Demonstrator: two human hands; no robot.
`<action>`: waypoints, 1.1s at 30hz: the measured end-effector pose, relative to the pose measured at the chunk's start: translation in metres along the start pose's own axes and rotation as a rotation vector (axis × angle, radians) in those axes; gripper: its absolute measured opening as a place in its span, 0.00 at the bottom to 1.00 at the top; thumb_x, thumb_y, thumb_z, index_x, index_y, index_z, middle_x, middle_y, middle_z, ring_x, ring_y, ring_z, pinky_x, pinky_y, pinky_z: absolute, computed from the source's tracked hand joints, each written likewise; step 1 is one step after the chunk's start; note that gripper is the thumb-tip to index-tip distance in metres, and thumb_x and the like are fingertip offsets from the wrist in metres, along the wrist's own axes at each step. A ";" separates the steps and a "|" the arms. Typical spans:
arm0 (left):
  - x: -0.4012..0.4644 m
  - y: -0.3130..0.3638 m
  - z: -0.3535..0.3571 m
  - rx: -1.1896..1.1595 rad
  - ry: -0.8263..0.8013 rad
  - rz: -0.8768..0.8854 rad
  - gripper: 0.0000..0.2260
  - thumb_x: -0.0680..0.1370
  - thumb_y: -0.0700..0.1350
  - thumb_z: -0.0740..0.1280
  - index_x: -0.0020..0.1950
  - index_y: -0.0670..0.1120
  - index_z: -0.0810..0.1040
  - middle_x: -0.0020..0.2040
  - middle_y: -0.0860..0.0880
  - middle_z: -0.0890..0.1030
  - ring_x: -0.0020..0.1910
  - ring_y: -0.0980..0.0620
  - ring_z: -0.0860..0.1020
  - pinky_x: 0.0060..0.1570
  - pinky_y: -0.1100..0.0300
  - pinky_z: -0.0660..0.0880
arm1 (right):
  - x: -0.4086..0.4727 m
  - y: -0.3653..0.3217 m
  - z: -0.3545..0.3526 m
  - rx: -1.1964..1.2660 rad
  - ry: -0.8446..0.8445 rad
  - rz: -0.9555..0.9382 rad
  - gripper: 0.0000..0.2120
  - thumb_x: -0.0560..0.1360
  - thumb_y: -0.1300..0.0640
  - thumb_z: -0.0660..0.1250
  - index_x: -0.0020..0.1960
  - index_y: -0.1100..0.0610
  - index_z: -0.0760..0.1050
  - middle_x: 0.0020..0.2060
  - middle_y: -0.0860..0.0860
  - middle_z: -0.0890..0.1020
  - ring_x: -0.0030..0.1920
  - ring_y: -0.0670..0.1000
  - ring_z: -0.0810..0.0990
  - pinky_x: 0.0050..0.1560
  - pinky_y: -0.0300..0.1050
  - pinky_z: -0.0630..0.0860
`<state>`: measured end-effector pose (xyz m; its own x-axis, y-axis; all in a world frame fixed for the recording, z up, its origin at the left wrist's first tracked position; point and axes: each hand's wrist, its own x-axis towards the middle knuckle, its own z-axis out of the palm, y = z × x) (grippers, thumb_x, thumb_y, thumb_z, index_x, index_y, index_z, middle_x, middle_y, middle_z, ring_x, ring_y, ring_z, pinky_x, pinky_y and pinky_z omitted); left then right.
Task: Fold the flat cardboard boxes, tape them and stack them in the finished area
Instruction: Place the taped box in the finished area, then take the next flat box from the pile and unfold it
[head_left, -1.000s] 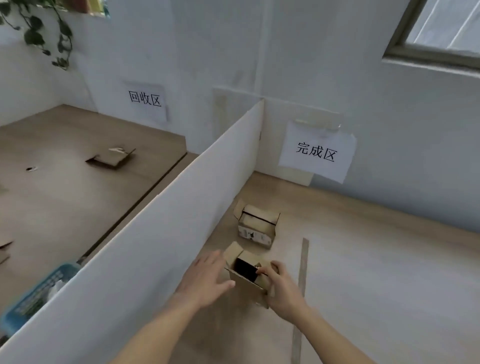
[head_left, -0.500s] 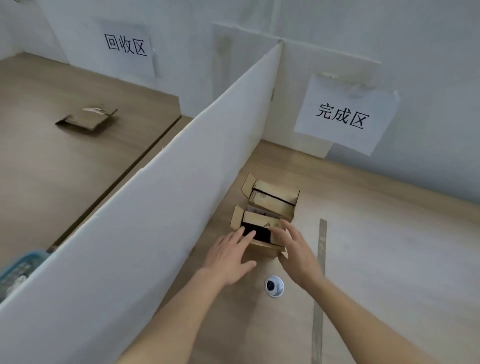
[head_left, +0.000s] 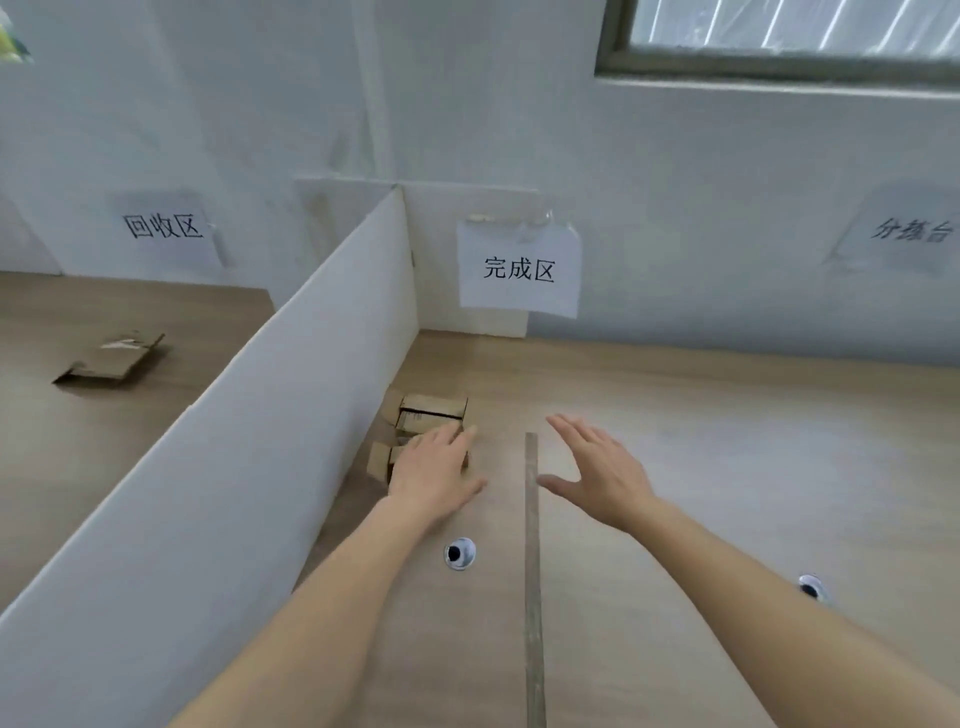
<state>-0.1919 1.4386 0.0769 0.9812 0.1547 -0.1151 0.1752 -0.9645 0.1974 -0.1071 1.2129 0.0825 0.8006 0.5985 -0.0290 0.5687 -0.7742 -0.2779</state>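
Observation:
Two small folded cardboard boxes sit side by side on the wooden table beside the white divider, under the paper sign (head_left: 519, 267) on the wall. The far box (head_left: 434, 413) stands free. The near box (head_left: 379, 460) is largely covered by my left hand (head_left: 434, 470), which lies over it with straight fingers. My right hand (head_left: 597, 470) hovers open to the right of the grey strip (head_left: 532, 545), holding nothing.
A white divider (head_left: 291, 415) splits the table; beyond it lies a flattened cardboard piece (head_left: 111, 361). A cable hole (head_left: 459, 553) is near my left wrist, another cable hole (head_left: 810, 587) at right. The wall and a window stand behind.
The near box was set down next to the far box. My right hand let go and moved right across the grey strip; my left hand stays over the near box.

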 end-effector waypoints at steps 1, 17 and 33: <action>-0.004 0.026 -0.012 0.013 0.021 0.023 0.34 0.79 0.62 0.62 0.81 0.52 0.56 0.81 0.48 0.57 0.79 0.47 0.58 0.77 0.50 0.56 | -0.017 0.010 -0.024 -0.015 0.023 0.006 0.40 0.77 0.35 0.64 0.82 0.45 0.51 0.81 0.43 0.56 0.80 0.49 0.56 0.77 0.47 0.55; -0.195 0.646 -0.127 -0.142 0.282 0.612 0.38 0.77 0.67 0.64 0.82 0.53 0.54 0.82 0.48 0.55 0.80 0.48 0.55 0.78 0.53 0.51 | -0.552 0.301 -0.365 -0.301 0.394 0.524 0.35 0.77 0.31 0.61 0.79 0.43 0.58 0.79 0.45 0.60 0.78 0.49 0.60 0.76 0.48 0.56; -0.337 1.103 0.024 -0.204 0.019 1.139 0.36 0.77 0.67 0.62 0.81 0.52 0.58 0.80 0.45 0.61 0.77 0.44 0.62 0.75 0.48 0.58 | -0.977 0.535 -0.373 -0.191 0.321 1.254 0.32 0.79 0.35 0.61 0.79 0.45 0.61 0.78 0.45 0.63 0.77 0.49 0.63 0.75 0.48 0.61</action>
<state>-0.3310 0.3178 0.3097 0.5798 -0.7771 0.2449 -0.8034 -0.4951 0.3307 -0.5151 0.1371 0.3199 0.7962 -0.6011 0.0691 -0.5953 -0.7986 -0.0886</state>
